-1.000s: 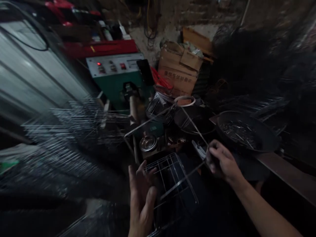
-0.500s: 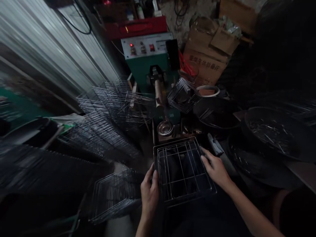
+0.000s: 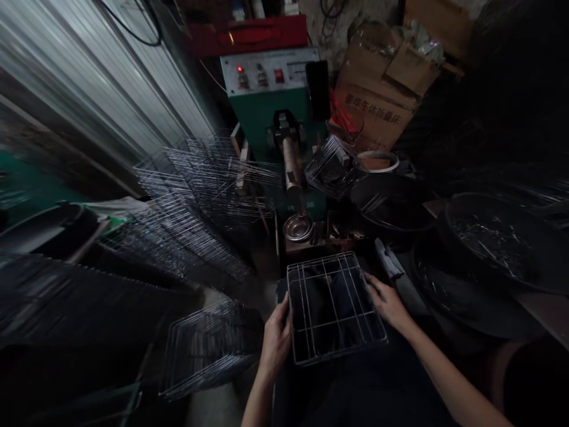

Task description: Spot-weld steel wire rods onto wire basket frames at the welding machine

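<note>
A rectangular wire rack [image 3: 336, 321] with a few crossing bars lies level above my lap, held between both hands. My left hand [image 3: 278, 338] has its fingers closed on the rack's left edge. At the right edge, my right hand [image 3: 387, 302] grips the frame with fingers and thumb. Just beyond the rack's far side stands a small round metal dish [image 3: 297, 228], under the cylindrical arm [image 3: 291, 163] of a green machine [image 3: 255, 115]. The fingertips under the rack's rim are partly hidden.
Stacked wire grids [image 3: 182, 219] crowd the left, and more racks [image 3: 208, 350] lie lower down. On the right are dark basins, one with short metal pieces [image 3: 489, 243]. A cardboard box [image 3: 373, 101] and a phone [image 3: 317, 89] are at the back.
The rack's two wire outlines, apart before, now lie nearly in line with each other. My left hand has shifted slightly right and up along the rack's edge. The view has tilted a little downward.
</note>
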A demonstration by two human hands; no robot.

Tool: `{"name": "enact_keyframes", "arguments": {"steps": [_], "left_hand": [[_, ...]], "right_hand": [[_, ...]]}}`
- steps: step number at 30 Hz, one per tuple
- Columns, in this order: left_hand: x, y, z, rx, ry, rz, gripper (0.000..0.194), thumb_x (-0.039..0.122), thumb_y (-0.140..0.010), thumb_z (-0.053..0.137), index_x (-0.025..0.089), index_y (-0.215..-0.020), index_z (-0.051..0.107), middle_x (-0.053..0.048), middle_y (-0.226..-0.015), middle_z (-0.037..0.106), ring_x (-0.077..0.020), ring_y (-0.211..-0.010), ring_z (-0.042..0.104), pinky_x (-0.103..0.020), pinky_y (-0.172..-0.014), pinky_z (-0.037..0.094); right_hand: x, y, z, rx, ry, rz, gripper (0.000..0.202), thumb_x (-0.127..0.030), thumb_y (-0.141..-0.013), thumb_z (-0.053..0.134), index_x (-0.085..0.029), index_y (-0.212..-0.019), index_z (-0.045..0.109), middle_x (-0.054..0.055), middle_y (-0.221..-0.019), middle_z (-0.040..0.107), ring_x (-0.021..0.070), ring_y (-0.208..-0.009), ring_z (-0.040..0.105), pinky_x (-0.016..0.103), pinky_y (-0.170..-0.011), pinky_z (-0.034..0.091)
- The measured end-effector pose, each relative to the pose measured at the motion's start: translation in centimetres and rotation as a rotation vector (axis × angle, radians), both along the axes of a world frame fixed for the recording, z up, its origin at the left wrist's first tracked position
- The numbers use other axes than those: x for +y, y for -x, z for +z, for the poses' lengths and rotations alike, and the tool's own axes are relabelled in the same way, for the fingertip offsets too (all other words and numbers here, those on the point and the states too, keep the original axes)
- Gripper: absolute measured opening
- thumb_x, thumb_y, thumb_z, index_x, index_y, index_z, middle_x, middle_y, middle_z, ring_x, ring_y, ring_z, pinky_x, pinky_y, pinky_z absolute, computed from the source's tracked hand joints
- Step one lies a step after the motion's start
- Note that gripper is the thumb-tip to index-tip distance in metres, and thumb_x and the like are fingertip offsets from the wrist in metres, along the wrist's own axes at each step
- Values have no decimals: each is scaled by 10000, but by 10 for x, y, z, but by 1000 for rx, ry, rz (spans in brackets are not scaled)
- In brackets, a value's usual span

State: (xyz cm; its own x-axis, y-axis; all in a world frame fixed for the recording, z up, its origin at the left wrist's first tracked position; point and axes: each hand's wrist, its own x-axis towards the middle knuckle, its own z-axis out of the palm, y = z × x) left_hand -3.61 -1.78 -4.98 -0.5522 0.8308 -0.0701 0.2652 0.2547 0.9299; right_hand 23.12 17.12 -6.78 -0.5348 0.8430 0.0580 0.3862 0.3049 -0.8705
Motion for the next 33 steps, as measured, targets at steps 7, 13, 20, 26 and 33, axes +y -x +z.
{"name": "enact_keyframes", "arguments": {"steps": [7, 13, 20, 26, 33], "left_hand": [[0, 9, 11, 205, 97, -182, 513, 405, -946, 488, 195, -1409, 553, -107, -1287, 691, -276, -1169, 666, -405, -1018, 523], [-13, 5, -25, 189, 98, -125, 577, 421, -959, 465, 206, -1494, 436, -84, -1504, 509, -244, -1390, 488, -414, -1171, 384], [-7, 39, 29, 178, 128, -249, 624, 576, -852, 592, 216, -1363, 599, -101, -1407, 610, -307, -1377, 497, -484, -1172, 370], [55, 54, 158, 423, 17, -516, 1050, 525, -705, 785, 255, -1569, 253, -127, -1451, 558, -337, -1319, 549, -539, -1100, 432], [112, 5, 193, 398, 230, -1044, 952, 420, -648, 842, 276, -1491, 425, -148, -1448, 559, -379, -1298, 566, -599, -1012, 468]], "right_hand": [[0, 1, 6, -80, -62, 74, 473, -313, -975, 438, -203, -1416, 570, 85, -1344, 652, 267, -1273, 594, 422, -1098, 474], [-6, -8, -6, -75, -95, 88, 479, -328, -999, 437, -253, -1466, 510, 56, -1433, 580, 255, -1322, 549, 430, -1141, 428], [-13, -9, -8, 131, 32, 46, 534, -439, -957, 515, -195, -1431, 554, 88, -1429, 584, 265, -1346, 527, 474, -1165, 383], [-59, -19, 40, 192, -18, 134, 532, -346, -999, 500, -258, -1520, 434, 46, -1496, 514, 234, -1361, 512, 451, -1166, 388], [-66, -49, 59, 107, -133, 198, 516, -315, -985, 546, -280, -1494, 470, 18, -1392, 625, 199, -1248, 615, 321, -1066, 485]]}}
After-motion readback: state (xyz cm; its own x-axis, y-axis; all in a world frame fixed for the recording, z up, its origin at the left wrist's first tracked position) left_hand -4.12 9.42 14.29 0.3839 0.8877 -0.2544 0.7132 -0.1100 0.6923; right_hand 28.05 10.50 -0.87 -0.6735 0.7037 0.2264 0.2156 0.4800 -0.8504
